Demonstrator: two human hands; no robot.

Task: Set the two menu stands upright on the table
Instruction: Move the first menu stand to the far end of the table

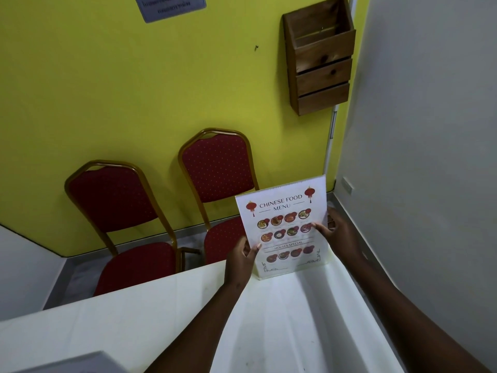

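Standing upright at far edge of white-clothed table [269,319]: clear acrylic menu stand [285,227], reads "CHINESE FOOD MENU", "HOUSES SPECIAL". Left hand [240,261] pinches its left edge, right hand [338,232] grips right edge.

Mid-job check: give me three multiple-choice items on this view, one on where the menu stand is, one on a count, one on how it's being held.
1. Where is the menu stand?
A. At the table's far edge
B. On a chair seat
C. In the wall rack

2. How many red chairs stand behind the table?
A. One
B. Two
C. Four

3. How is the stand held?
A. By the left hand only
B. By both hands, one at each side
C. By neither hand

Answers: 1 A, its base sits on the white cloth near the far edge. 2 B, two red backs show. 3 B, the left hand and right hand grip opposite sides.
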